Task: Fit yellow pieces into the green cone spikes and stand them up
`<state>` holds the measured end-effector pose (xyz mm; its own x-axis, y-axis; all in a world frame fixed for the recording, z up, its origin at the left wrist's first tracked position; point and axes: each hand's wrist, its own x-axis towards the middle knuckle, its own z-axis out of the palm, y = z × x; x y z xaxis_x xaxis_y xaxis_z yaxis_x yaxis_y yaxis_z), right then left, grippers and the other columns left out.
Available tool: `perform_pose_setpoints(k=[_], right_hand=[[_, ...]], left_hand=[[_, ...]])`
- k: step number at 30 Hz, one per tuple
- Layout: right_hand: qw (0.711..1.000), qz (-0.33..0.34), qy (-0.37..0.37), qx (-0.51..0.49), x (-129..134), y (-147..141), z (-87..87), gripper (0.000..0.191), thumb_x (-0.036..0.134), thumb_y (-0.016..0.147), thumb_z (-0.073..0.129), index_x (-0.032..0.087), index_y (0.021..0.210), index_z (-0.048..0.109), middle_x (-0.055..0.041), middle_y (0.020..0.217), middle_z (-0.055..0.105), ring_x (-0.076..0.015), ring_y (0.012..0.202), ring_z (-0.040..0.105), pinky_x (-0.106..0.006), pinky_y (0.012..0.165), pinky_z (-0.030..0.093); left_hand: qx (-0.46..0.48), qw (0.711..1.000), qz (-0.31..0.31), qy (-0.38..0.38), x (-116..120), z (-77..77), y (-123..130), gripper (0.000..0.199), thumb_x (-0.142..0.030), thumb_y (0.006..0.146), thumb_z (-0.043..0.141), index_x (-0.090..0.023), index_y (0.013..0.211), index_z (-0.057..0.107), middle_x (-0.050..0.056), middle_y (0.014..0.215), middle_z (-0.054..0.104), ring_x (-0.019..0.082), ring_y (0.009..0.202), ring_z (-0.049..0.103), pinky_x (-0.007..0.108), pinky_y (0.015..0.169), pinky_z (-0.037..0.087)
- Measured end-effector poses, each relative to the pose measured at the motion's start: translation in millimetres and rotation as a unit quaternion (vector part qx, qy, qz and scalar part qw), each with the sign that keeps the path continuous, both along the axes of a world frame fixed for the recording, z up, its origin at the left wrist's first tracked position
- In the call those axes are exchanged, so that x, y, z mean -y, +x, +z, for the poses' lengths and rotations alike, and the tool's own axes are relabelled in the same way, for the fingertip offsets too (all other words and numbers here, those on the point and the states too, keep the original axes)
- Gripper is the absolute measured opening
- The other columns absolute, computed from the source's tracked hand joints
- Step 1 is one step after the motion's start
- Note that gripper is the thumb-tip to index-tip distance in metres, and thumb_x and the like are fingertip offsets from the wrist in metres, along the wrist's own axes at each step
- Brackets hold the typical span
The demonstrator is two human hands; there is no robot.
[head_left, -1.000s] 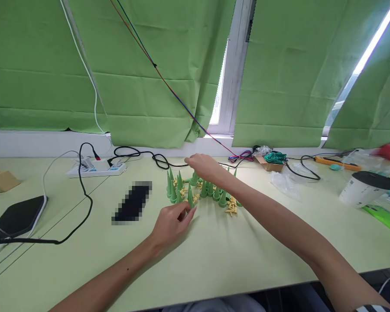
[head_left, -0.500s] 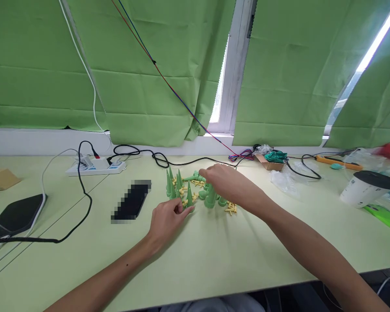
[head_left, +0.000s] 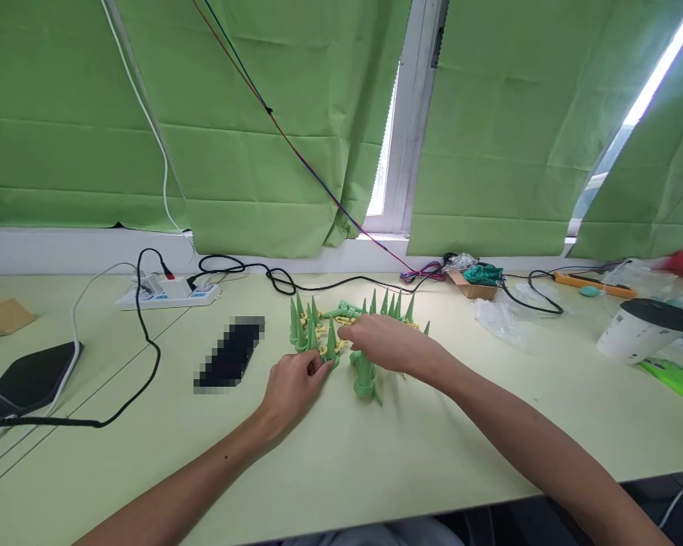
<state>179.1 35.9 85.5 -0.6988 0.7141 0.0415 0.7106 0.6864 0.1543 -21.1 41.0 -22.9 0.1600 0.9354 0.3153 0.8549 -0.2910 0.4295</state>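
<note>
The left hand (head_left: 293, 383) rests low at the near side of the cluster, thumb and forefinger drawn close together at the base of an upright light-green plastic cone (head_left: 331, 341); whether they grip it cannot be told. The right hand (head_left: 384, 341) reaches in from the right, palm down with fingers bent, apart from the left one; its fingertips are partly hidden, so its hold cannot be told either. Just below it, a light-green ringed plastic piece (head_left: 364, 379) sits on the pale yellow-green tabletop (head_left: 432, 455).

Around the hands, more pointed green cones (head_left: 300, 334) stand in a group behind the left fingers, and another row of green cones (head_left: 409, 309) rises behind the right hand. Small pale-yellow plastic pieces (head_left: 319, 332) lie among them, and a green piece (head_left: 344, 309) lies on its side at the back.

Farther left is a black, pixelated flat rectangle (head_left: 236, 353), with a white power strip (head_left: 171, 301) behind it. To the right are a crumpled clear plastic bag (head_left: 498, 318), a small open cardboard box (head_left: 471, 288) and a tilted white cup with a black lid (head_left: 631, 337). Green curtains (head_left: 262, 189) hang behind.
</note>
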Motion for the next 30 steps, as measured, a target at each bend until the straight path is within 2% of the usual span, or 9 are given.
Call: perform_pose_setpoints(k=[6,9,12,14,16,19,22,26,30], right_hand=[[1.0,0.008,0.0,-0.021,-6.3,-2.0,-2.0,0.018,-0.002,0.089,0.052,0.016,0.088,0.053,-0.0011,0.072,0.056,-0.0124,0.059,0.048,-0.026,0.051,0.019],[0.998,0.029,-0.015,-0.05,-5.8,-7.2,-2.5,0.017,-0.001,0.09,0.053,0.016,0.088,0.055,-0.0021,0.077,0.06,-0.0127,0.064,0.052,-0.024,0.052,0.021],[0.997,0.054,-0.028,-0.057,-3.2,-14.3,-1.9,0.012,0.008,0.095,0.054,0.016,0.086,0.055,-0.0016,0.075,0.059,-0.013,0.063,0.051,-0.024,0.052,0.023],[0.996,0.068,-0.025,-0.054,-0.7,-18.1,-2.1,0.013,0.006,0.094,0.054,0.015,0.084,0.056,-0.0012,0.074,0.058,-0.0127,0.063,0.05,-0.024,0.052,0.023],[0.996,0.074,-0.023,-0.05,1.7,-20.2,-4.1,0.016,0.0,0.09,0.054,0.015,0.084,0.056,-0.0011,0.074,0.058,-0.0126,0.064,0.05,-0.025,0.052,0.023],[0.995,0.082,-0.027,-0.04,3.9,-20.1,-10.6,0.015,0.0,0.087,0.056,0.015,0.084,0.056,-0.0008,0.074,0.059,-0.0128,0.062,0.05,-0.025,0.051,0.024],[0.995,0.092,-0.02,-0.041,5.8,-17.8,-16.4,0.014,0.002,0.088,0.057,0.015,0.084,0.056,-0.0007,0.076,0.06,-0.013,0.063,0.052,-0.025,0.05,0.025],[0.995,0.052,0.007,-0.084,12.7,-12.8,-15.1,0.01,0.021,0.1,0.052,0.016,0.094,0.058,-0.0027,0.083,0.062,-0.0151,0.067,0.057,-0.026,0.051,0.027],[0.988,-0.051,0.04,-0.14,22.9,-5.0,-13.1,0.037,0.048,0.1,0.048,0.016,0.119,0.054,-0.0076,0.097,0.064,-0.0209,0.075,0.063,-0.027,0.053,0.033]], left_hand=[[0.042,0.997,-0.069,0.023,9.6,2.8,4.5,0.045,-0.051,0.093,0.045,-0.019,0.064,0.053,-0.004,0.05,0.044,0.012,0.049,0.038,0.026,0.055,0.03],[0.081,0.989,-0.127,0.0,14.7,4.6,7.8,0.035,-0.051,0.091,0.051,-0.018,0.087,0.062,-0.007,0.05,0.041,0.012,0.048,0.039,0.025,0.054,0.032],[0.079,0.984,-0.154,-0.033,17.1,4.9,9.5,0.042,-0.052,0.087,0.057,-0.016,0.108,0.062,-0.009,0.051,0.042,0.012,0.048,0.041,0.025,0.053,0.032],[0.068,0.985,-0.154,-0.043,17.8,4.7,10.1,0.041,-0.053,0.086,0.059,-0.016,0.104,0.063,-0.008,0.051,0.043,0.013,0.048,0.042,0.026,0.052,0.03],[0.058,0.986,-0.147,-0.045,17.9,4.4,10.8,0.036,-0.052,0.086,0.058,-0.016,0.089,0.062,-0.007,0.05,0.043,0.013,0.048,0.042,0.026,0.051,0.029],[0.044,0.988,-0.14,-0.058,17.3,3.2,12.3,0.038,-0.051,0.085,0.059,-0.019,0.067,0.052,-0.005,0.049,0.044,0.013,0.047,0.042,0.026,0.049,0.026],[0.027,0.987,-0.141,-0.069,16.0,0.6,13.4,0.044,-0.052,0.085,0.059,-0.021,0.057,0.043,-0.004,0.048,0.042,0.013,0.046,0.039,0.027,0.048,0.024],[0.014,0.988,-0.141,-0.062,13.9,-3.8,13.8,0.035,-0.045,0.089,0.053,-0.02,0.065,0.053,-0.005,0.047,0.041,0.014,0.046,0.039,0.027,0.049,0.022],[0.021,0.99,-0.131,-0.047,13.7,-5.3,14.3,0.027,-0.04,0.09,0.052,-0.021,0.073,0.06,-0.005,0.048,0.044,0.015,0.046,0.042,0.027,0.049,0.023]])
